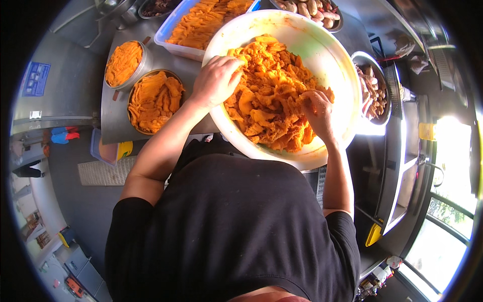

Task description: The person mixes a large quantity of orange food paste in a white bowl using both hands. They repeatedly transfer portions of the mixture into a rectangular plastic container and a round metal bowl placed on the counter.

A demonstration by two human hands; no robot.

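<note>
A large white round tub (341, 49) stands before me, tilted in view, with a heap of orange, marinade-coated slices (269, 90), probably meat, inside it. My left hand (217, 81) reaches over the tub's left rim, fingers curled and fingertips touching slices at the heap's edge. Whether it grips one is not clear. On the right side of the heap, my right hand (320, 111) has its fingers bent around an orange-coated slice (327, 93). Part of that hand's grasp is hidden by its own back.
Left of the tub are a round container (141, 73) and a bowl (130, 109) of orange slices on the steel table (113, 128). Behind sits a clear plastic bin (162, 37) of similar slices. Steel bowls of sausage-like pieces (311, 9) and pale pieces (371, 92) stand back and right.
</note>
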